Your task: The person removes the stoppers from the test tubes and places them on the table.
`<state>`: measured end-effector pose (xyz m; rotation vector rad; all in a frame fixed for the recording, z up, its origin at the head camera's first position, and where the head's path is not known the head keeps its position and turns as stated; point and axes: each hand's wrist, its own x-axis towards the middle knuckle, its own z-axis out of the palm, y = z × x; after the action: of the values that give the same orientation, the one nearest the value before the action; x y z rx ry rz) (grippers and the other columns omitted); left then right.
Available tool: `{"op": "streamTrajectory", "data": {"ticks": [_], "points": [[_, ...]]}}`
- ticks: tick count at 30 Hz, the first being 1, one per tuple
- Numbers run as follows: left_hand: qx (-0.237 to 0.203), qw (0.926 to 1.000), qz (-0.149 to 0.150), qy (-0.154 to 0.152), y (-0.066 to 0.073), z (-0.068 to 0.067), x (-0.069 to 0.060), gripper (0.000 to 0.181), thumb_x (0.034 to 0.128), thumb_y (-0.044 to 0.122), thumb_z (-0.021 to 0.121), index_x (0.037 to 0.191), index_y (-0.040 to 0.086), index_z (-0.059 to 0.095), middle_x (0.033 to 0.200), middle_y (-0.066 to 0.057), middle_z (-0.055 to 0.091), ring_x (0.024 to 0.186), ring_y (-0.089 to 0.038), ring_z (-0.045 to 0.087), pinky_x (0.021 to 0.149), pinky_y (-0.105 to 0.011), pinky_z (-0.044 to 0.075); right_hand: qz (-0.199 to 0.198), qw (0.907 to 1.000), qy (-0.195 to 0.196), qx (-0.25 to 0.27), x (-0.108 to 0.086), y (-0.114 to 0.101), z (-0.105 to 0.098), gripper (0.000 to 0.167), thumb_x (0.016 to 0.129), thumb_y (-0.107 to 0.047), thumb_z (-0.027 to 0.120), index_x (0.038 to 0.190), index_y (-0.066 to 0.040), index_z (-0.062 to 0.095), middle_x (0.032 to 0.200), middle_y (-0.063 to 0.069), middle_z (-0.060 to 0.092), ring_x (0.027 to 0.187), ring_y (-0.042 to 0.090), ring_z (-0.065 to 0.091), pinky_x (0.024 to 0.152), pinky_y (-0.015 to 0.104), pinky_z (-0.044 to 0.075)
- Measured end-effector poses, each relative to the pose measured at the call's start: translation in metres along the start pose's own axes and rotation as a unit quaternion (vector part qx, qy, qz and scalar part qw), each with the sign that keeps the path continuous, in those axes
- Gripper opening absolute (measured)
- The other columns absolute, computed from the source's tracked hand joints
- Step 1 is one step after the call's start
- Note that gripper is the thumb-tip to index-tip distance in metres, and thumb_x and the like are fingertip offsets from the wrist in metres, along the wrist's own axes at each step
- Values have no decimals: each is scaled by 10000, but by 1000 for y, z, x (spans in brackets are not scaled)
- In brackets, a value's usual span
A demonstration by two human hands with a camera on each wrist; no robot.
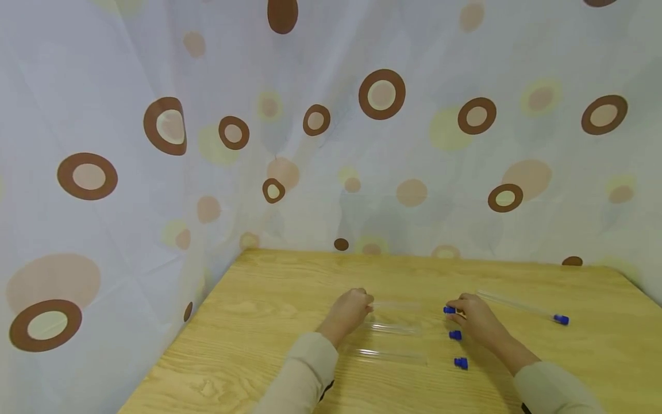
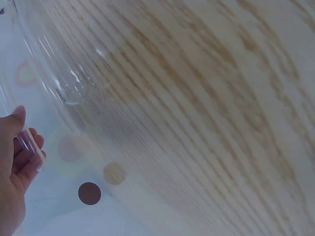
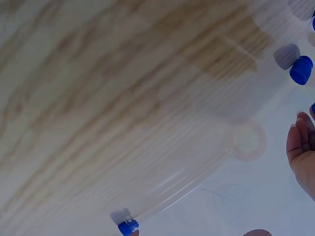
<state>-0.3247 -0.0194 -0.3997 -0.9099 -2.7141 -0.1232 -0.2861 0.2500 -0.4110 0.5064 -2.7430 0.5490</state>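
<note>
My left hand [image 1: 347, 312] pinches the near-left end of a clear tube [image 1: 395, 306], the farthest of the tubes in the middle; in the left wrist view the fingers of the left hand [image 2: 19, 157] curl round its rounded end. Two more clear tubes [image 1: 395, 328] [image 1: 390, 356] lie nearer on the table. My right hand [image 1: 478, 319] pinches a blue cap [image 1: 449, 310] between thumb and fingers. Two other blue caps [image 1: 455, 334] [image 1: 461, 363] rest below it in a column. In the right wrist view the right hand [image 3: 304, 152] is at the right edge, its cap mostly cut off.
A clear tube [image 1: 517, 303] with a blue cap [image 1: 561, 319] on its end lies at the right of the wooden table [image 1: 248, 310]. A white curtain [image 1: 320, 52] with brown and beige circles hangs behind the table and along its left side.
</note>
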Motion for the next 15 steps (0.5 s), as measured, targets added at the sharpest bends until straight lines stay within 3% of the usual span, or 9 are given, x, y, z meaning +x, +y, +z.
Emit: {"op": "streamTrajectory", "data": {"ticks": [8, 15], "points": [[67, 9996, -126, -229, 2, 7, 3, 98, 847, 168, 656, 894, 92, 697, 855, -15, 664, 792, -98, 636, 658, -95, 507, 12, 9995, -312, -69, 6, 15, 7, 198, 796, -40, 684, 954, 79, 677, 747, 63, 547, 640, 120, 444, 500, 231, 399], [188, 9994, -119, -281, 2, 9, 5, 111, 855, 183, 652, 906, 100, 705, 868, -7, 670, 816, -99, 639, 684, -111, 515, -544, 9983, -192, 125, 8, 39, 22, 278, 832, -153, 672, 957, 95, 672, 720, 74, 542, 605, 96, 426, 479, 225, 389]]}}
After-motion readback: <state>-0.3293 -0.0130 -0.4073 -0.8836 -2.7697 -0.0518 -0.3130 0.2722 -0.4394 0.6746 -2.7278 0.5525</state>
